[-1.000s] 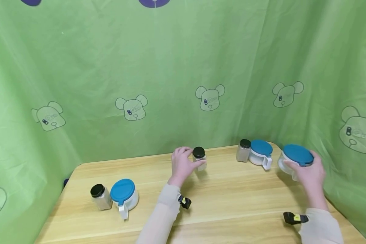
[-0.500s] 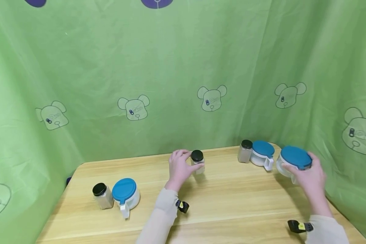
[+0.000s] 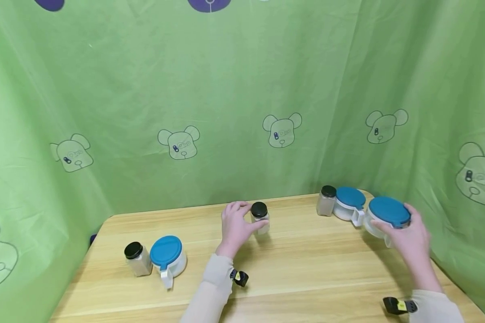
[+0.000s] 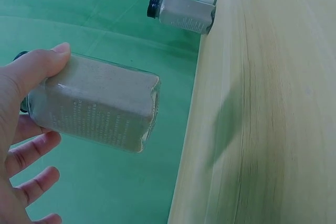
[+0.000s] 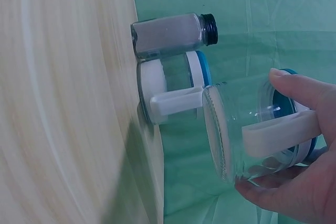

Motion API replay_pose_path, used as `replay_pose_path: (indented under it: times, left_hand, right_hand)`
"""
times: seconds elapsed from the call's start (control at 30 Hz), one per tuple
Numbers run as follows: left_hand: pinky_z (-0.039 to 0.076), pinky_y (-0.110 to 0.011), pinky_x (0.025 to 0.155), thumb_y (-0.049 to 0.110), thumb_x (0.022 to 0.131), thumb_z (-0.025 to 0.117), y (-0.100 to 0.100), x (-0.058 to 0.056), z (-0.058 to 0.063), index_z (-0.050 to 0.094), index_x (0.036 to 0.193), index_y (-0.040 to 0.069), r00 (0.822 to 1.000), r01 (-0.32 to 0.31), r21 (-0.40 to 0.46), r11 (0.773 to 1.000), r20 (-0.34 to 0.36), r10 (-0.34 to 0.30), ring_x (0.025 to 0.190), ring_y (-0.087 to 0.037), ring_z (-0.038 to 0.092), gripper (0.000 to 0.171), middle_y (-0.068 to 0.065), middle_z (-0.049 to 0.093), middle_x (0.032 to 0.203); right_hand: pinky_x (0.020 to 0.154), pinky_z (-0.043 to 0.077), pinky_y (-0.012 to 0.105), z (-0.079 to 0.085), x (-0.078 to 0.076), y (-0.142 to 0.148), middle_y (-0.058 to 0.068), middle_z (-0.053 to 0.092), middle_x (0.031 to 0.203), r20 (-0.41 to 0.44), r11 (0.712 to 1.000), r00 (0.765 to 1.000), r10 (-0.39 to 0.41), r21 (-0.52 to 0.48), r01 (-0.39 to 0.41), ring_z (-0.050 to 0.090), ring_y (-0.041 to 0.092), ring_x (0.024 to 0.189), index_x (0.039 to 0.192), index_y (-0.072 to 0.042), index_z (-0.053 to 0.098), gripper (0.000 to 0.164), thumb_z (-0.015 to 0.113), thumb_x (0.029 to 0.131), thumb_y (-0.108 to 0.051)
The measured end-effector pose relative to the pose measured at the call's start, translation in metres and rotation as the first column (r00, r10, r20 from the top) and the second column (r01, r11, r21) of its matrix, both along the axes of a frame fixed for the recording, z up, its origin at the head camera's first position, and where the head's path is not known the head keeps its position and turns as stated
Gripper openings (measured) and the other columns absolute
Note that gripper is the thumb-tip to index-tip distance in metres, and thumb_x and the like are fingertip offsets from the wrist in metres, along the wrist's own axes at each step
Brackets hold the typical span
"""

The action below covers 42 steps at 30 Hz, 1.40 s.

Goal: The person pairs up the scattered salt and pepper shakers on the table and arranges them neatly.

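Note:
My left hand (image 3: 235, 226) pinches a square glass spice jar (image 4: 100, 103) with a black screw lid (image 3: 259, 209), thumb and forefinger near its neck. In the left wrist view the jar is raised off the table and its other fingers are spread. Pale powder shows through the glass. My right hand (image 3: 412, 233) grips a round glass seasoning pot (image 5: 236, 103) with a blue lid (image 3: 389, 211) and a white handle (image 5: 278, 134). Its base hangs clear of the table, close beside a similar blue-lidded pot (image 3: 349, 204) standing with a black-lidded jar (image 3: 326, 204).
On the left of the wooden table (image 3: 299, 269) stand another black-lidded jar (image 3: 139, 262) and a blue-lidded pot (image 3: 174, 260), side by side. A green curtain (image 3: 226, 89) with bear faces hangs behind the table and at both sides.
Both hands have shifted slightly left and nearer the body, still holding the spice jar and the seasoning pot. The held pot is closer to the standing one. The head view has turned a little.

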State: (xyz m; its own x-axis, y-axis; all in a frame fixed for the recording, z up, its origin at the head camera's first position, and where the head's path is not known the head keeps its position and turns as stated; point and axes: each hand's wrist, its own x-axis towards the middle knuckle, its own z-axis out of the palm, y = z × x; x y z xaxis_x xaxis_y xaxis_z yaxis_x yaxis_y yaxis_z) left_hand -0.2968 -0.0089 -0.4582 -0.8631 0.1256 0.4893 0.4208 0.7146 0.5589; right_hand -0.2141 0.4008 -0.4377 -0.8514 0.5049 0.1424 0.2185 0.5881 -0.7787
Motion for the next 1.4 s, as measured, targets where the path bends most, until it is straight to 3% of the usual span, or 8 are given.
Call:
replay_pose_path:
  times: [0.4, 0.7, 1.17, 1.4]
  left_hand:
    - [0.034, -0.049, 0.107, 0.057, 0.066, 0.081, -0.010, 0.010, 0.000, 0.072, 0.113, 0.006, 0.999, 0.003, 0.008, 1.000, -0.043, -0.002, 0.120, -0.027, 0.051, 0.070, -0.003, 0.067, 0.118]
    - [0.032, -0.050, 0.110, 0.057, 0.067, 0.081, -0.015, 0.015, -0.003, 0.070, 0.117, 0.006, 1.000, -0.004, 0.013, 1.000, -0.009, 0.004, 0.123, -0.028, 0.050, 0.072, -0.006, 0.065, 0.122]
    - [0.032, -0.051, 0.110, 0.057, 0.066, 0.082, -0.028, 0.023, -0.001, 0.071, 0.114, 0.005, 0.999, -0.015, 0.000, 1.000, -0.033, 0.015, 0.120, -0.028, 0.051, 0.071, -0.006, 0.066, 0.121]
    - [0.032, -0.050, 0.110, 0.057, 0.066, 0.081, -0.034, 0.024, -0.003, 0.070, 0.116, 0.007, 1.000, -0.013, 0.002, 1.000, -0.021, 0.013, 0.119, -0.026, 0.051, 0.072, -0.005, 0.066, 0.122]
  right_hand:
    - [0.098, 0.026, 0.076, 0.001, 0.000, -0.013, 0.032, 0.017, 0.157, 0.005, 0.998, 0.998, 0.056, 0.024, -0.057, 0.023, 0.061, 0.136, 0.157, -0.011, 0.009, 0.107, 0.074, 0.082, -0.049]
    - [0.096, 0.030, 0.074, 0.001, 0.000, -0.027, 0.034, 0.021, 0.155, -0.011, 0.994, 0.995, 0.100, 0.051, -0.099, 0.028, 0.061, 0.133, 0.157, -0.010, 0.010, 0.106, 0.075, 0.082, -0.046]
    - [0.094, 0.037, 0.069, 0.003, -0.005, -0.057, 0.037, 0.029, 0.150, -0.066, 0.981, 0.980, 0.186, 0.070, -0.181, 0.038, 0.058, 0.128, 0.156, -0.009, 0.015, 0.103, 0.078, 0.081, -0.041]
    - [0.094, 0.038, 0.068, 0.004, -0.005, -0.068, 0.036, 0.029, 0.151, -0.052, 0.980, 0.981, 0.188, 0.079, -0.184, 0.039, 0.058, 0.127, 0.156, -0.008, 0.015, 0.103, 0.078, 0.081, -0.041]
